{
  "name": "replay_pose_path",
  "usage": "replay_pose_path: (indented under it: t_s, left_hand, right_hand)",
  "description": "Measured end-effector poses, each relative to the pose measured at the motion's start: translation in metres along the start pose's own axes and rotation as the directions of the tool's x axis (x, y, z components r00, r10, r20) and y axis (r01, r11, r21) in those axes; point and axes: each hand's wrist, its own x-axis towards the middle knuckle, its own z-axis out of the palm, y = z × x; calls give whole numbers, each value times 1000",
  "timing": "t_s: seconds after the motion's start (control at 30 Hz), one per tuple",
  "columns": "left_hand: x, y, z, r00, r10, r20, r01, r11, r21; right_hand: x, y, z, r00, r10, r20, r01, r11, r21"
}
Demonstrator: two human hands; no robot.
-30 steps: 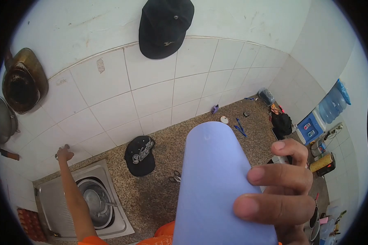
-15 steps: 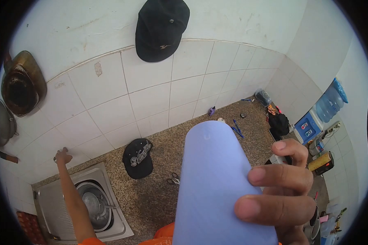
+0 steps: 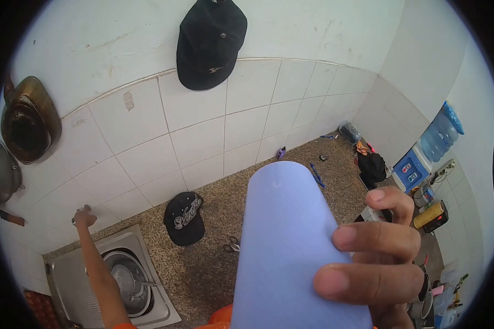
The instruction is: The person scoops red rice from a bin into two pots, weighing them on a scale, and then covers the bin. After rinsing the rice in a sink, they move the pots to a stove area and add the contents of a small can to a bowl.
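My right hand (image 3: 376, 257) is wrapped round a smooth light blue cup (image 3: 293, 247), held very close to the camera. The narrower end points away from me, and the cup's lower part is cut off by the frame. My left arm reaches across the steel sink (image 3: 148, 285) to the tiled wall. There my left hand (image 3: 84, 218) is closed on something small at the wall, which its fingers mostly hide. Below the arm, a metal bowl (image 3: 129, 277) with a handled utensil sits in the basin.
A black cap (image 3: 184, 219) and scissors (image 3: 232, 245) lie on the speckled counter (image 3: 197, 274). Another black cap (image 3: 211, 46) hangs on the wall; pans (image 3: 30, 120) hang at left. Blue pens (image 3: 317, 175) and a water dispenser (image 3: 411, 170) are to the right.
The view has tilted slightly, so the wall and counter sit a little lower and further left. Both hands keep their places, and the cup stays in my right hand.
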Motion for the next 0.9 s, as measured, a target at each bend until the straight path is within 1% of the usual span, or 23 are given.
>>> replay_pose_path:
  t_s: [0.03,0.1,0.13,0.2,0.33,0.4,0.43,0.5,0.53,0.6,0.73,0.8,0.9]
  left_hand:
    - [4,-2,3,1000,1,0,-1,1000,-2]
    - [1,0,0,1000,-7,9,7,1000,27]
    - [0,0,-2,1000,-6,9,6,1000,26]
    - [-5,4,-7,1000,-14,28,13,1000,27]
    - [1,1,-1,1000,-3,10,3,999,50]
    - [-1,1,-2,1000,7,16,-7,999,33]
    - [-2,1,-2,1000,8,15,-9,999,33]
    - [-3,2,-4,1000,-5,25,5,1000,-10]
    - [-3,2,-4,1000,-4,24,4,1000,-11]
    - [-16,11,-15,1000,4,16,-4,999,38]
    - [-2,1,-1,1000,-5,-9,5,1000,11]
    - [-2,0,0,1000,14,-25,-14,1000,16]
    - [-6,4,-5,1000,12,7,-12,1000,29]
  right_hand:
    - [1,-1,-2,1000,-1,1,1,1000,-1]
    - [4,-4,-9,987,26,158,-7,992,-124]
    - [2,-3,-6,987,26,159,-6,992,-125]
    - [-3,1,3,999,-37,-26,35,998,-57]
    - [-2,1,0,999,-36,-3,35,995,-89]
    - [-3,5,0,997,-83,5,83,993,-86]
    - [-9,12,2,997,-83,5,84,993,-88]
    - [-20,27,8,974,-198,-109,195,980,-38]
    - [-19,22,5,974,-199,-109,196,980,-38]
    - [-1,4,1,998,-58,-19,56,993,-106]
    - [-1,4,2,998,-53,-23,51,994,-94]
    - [-2,7,2,993,-109,-48,106,993,-61]
    - [-2,6,0,994,-95,-51,92,994,-56]
